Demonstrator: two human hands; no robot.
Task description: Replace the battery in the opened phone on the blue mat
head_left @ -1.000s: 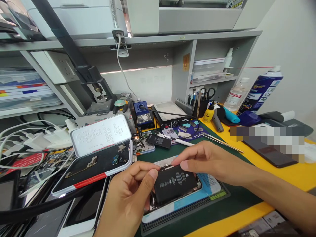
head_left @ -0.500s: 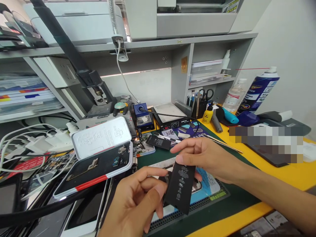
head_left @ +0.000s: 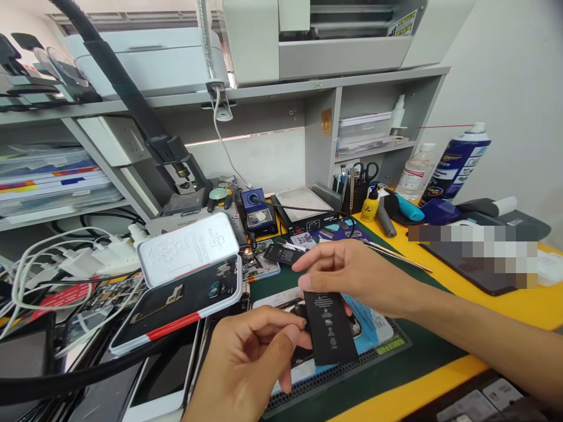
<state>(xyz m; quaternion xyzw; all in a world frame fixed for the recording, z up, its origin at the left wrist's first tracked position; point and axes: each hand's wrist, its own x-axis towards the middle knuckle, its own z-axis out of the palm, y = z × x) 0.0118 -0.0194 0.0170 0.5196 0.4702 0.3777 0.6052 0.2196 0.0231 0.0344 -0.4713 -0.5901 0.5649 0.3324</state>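
A black phone battery (head_left: 332,331) with white print hangs tilted in front of me. My right hand (head_left: 341,269) grips it by its upper end, thumb in front and other fingers behind. At its left edge, my left hand (head_left: 259,351) is closed, thumb and index finger together around a tiny dark piece that I cannot make out clearly. Partly hidden behind the battery lies an opened phone (head_left: 355,326) on a blue and white pad (head_left: 380,322). A second black battery (head_left: 281,253) lies farther back on the green mat (head_left: 422,334).
Left of my hands is an open tin (head_left: 193,313) with small phone parts, beside a white-framed phone (head_left: 160,375). A black cable (head_left: 88,369) crosses the lower left. Behind stand a soldering station (head_left: 257,211), a yellow bottle (head_left: 369,205) and a blue spray can (head_left: 455,167).
The battery has turned more upright and its lower end has swung to the right. My left fingertips have moved slightly right and closed together at its left edge. My right hand keeps its grip.
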